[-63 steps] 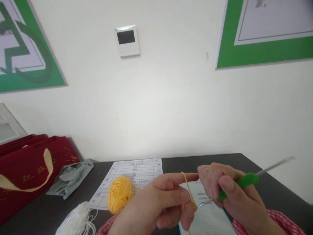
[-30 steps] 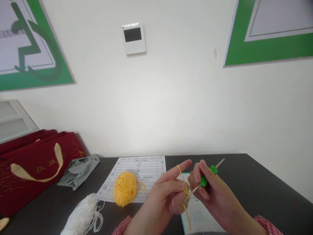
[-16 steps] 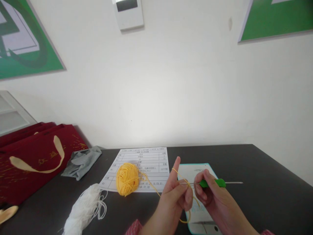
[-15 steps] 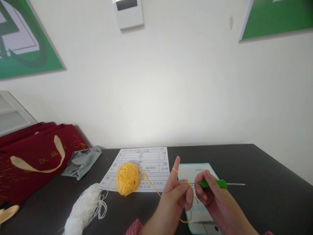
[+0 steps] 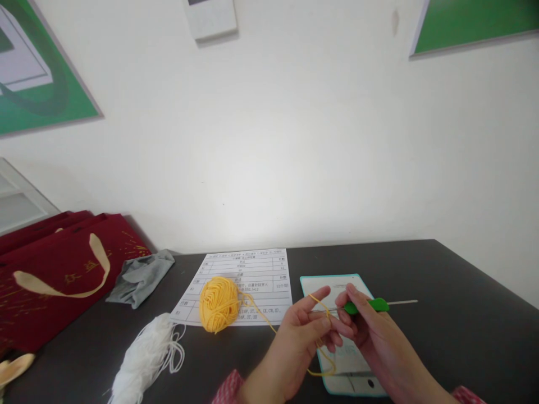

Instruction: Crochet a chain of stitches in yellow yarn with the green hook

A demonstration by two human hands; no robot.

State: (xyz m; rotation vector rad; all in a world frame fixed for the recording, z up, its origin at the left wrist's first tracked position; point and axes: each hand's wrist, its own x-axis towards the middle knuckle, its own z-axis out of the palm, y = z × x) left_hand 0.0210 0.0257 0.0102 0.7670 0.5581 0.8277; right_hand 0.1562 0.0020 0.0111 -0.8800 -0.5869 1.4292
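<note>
Green-handled crochet hook [image 5: 381, 304] lies across my right hand [image 5: 373, 336], gripped between thumb and fingers, with one metal end sticking out to the right. Its other end reaches left to the fingers of my left hand [image 5: 298, 336]. Yellow yarn [image 5: 320, 303] runs over my left index finger and is pinched by the thumb; a loose tail hangs below. From there the strand leads left to a yellow yarn ball [image 5: 219, 304]. The exact loop at the hook's tip is too small to make out.
Under the ball lies a printed sheet [image 5: 244, 269]. A white yarn skein [image 5: 141, 359], a grey cloth [image 5: 141, 278] and red gift bags [image 5: 76, 269] are at the left. Beneath my hands sits a white, blue-edged board [image 5: 320, 283] on the dark table [image 5: 455, 336].
My left index finger has come down from pointing up and now bends toward the hook. Both hands stay close together, and the view has shifted slightly.
</note>
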